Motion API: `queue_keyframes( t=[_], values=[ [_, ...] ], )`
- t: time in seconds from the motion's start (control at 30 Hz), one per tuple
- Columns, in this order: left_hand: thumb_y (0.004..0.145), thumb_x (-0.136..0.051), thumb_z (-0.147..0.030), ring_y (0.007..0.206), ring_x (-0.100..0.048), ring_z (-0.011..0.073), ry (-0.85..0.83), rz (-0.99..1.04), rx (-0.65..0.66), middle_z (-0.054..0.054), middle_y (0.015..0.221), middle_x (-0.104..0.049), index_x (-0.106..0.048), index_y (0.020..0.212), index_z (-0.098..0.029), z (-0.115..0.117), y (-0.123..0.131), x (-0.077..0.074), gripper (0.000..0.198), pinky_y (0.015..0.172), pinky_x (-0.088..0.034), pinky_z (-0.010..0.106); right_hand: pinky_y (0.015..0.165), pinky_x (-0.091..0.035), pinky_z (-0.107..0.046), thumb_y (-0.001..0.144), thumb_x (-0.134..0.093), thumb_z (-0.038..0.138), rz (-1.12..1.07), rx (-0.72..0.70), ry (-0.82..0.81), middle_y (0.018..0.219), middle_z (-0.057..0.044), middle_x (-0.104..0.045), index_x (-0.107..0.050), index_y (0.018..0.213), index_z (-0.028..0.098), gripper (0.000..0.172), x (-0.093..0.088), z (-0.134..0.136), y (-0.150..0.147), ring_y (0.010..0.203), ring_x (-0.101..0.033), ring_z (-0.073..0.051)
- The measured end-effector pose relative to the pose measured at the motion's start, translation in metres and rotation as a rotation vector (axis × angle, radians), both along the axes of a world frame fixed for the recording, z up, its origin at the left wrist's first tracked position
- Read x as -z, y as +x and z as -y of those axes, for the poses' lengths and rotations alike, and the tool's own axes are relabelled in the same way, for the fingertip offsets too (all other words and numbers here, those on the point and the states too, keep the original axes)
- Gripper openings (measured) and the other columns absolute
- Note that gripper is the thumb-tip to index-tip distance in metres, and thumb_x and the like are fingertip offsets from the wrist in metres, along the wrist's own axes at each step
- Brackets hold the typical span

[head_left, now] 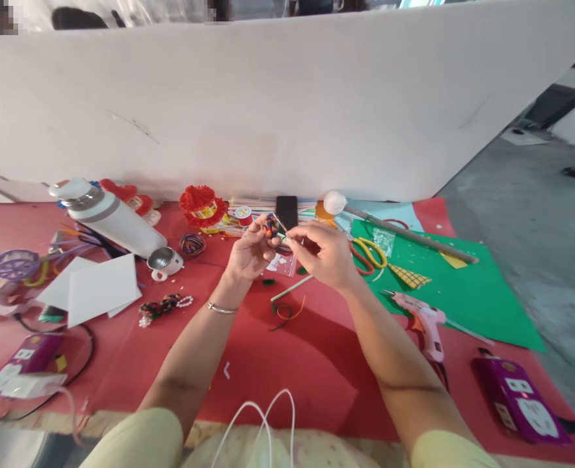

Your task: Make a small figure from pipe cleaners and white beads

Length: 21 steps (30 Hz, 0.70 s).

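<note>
Pinched in the fingers of my left hand (247,255) is a small piece of multicoloured crochet work (270,226), dark with orange and blue in it. My right hand (325,255) grips a thin crochet hook (280,223), whose far end meets the yarn piece. Its tip is too small to make out. Left of my hands lies a ball of multicoloured yarn (192,245), with a strand running from it toward my left hand. Nearer me on that side rests a dark yarn piece with white beads (163,307).
A white bottle (116,218) leans beside a metal-lined cup (164,261) and white cards (103,289). At right are yellow-handled scissors (371,252), a pink glue gun (427,318), a stick (409,235) and a purple power strip (519,400). A phone (287,211) lies behind my hands.
</note>
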<state>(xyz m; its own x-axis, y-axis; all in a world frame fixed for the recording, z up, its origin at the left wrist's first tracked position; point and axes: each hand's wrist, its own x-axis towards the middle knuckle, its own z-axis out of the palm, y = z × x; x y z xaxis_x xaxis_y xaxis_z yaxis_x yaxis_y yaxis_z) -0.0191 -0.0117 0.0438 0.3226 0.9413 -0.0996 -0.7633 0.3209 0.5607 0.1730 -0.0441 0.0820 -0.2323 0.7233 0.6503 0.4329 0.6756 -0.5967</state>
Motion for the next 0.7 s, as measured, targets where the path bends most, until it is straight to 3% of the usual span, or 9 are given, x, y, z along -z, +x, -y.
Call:
queue_keyframes(
  t=[0.17,0.37,0.57,0.7],
  values=[
    [0.08,-0.075,-0.007,0.065,-0.068,0.01,0.123,-0.116,-0.079,0.0,0.092,-0.073,-0.07,0.106,-0.024,0.001,0.01,0.004,0.031,0.05,-0.052,0.018,0.066,-0.049,-0.029,0.094,-0.069,0.031,-0.13,0.0,-0.169,0.085,-0.003,-0.075,-0.074,0.091,0.021,0.012,0.003,-0.002,-0.006,0.073,-0.065,-0.015],
    [0.075,-0.081,-0.006,0.064,-0.068,0.0073,0.142,-0.199,-0.072,0.001,0.101,-0.075,-0.069,0.129,-0.027,0.005,0.016,0.004,0.059,0.045,-0.046,0.015,0.064,-0.049,-0.028,0.096,-0.067,0.034,-0.119,-0.009,-0.189,0.084,-0.004,-0.073,-0.075,0.092,0.021,0.016,0.008,-0.009,-0.003,0.076,-0.065,-0.016],
    [0.074,-0.088,-0.018,0.069,-0.071,0.0161,0.291,-0.292,0.052,0.003,0.093,-0.072,-0.07,0.109,-0.02,0.007,0.011,0.006,0.04,0.047,-0.055,0.021,0.053,-0.045,-0.023,0.094,-0.07,0.04,-0.258,-0.212,-0.403,0.077,-0.001,-0.069,-0.074,0.094,0.02,0.021,0.004,-0.009,0.004,0.062,-0.059,-0.011],
    [0.074,-0.084,-0.014,0.065,-0.069,0.0145,0.202,-0.16,0.092,0.004,0.1,-0.071,-0.064,0.099,-0.024,0.007,0.0,0.006,0.034,0.037,-0.043,0.017,0.045,-0.042,-0.022,0.092,-0.073,0.046,-0.368,-0.36,-0.517,0.071,0.001,-0.065,-0.072,0.094,0.019,0.027,-0.004,-0.005,0.011,0.052,-0.052,-0.008]
  ],
)
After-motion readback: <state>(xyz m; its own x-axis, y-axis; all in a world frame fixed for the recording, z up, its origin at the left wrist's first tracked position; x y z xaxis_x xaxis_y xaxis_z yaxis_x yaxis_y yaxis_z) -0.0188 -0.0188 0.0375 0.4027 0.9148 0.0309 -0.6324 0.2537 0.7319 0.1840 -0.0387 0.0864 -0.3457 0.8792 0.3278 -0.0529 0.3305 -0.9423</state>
